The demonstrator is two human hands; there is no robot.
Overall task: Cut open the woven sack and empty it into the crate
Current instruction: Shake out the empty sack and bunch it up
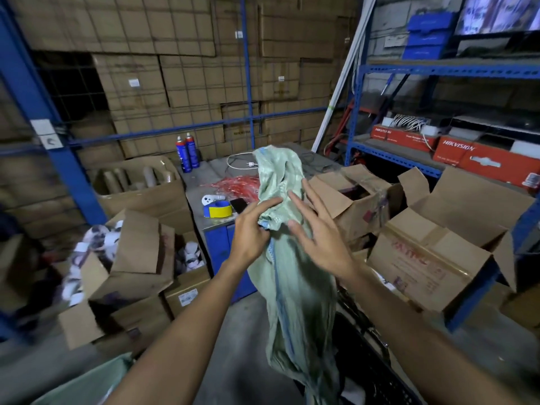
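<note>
A pale green woven sack [295,287] hangs limp in front of me, its upper part flopped up over the table behind and its lower end trailing down at the bottom centre. My left hand [252,229] pinches a gathered fold of the sack at mid-height. My right hand [318,229] is spread open with fingers apart, its palm against the sack's right side. A black plastic crate [368,340] lies below and to the right of the sack, mostly hidden behind it and my right forearm.
Open cardboard boxes [432,252] crowd the right, more boxes [131,258] sit at the left. A grey table [210,182] behind holds red strips, blue-yellow tape, a phone and two spray cans [187,153]. Blue shelving [409,156] stands at right. Another green sack [87,384] shows at bottom left.
</note>
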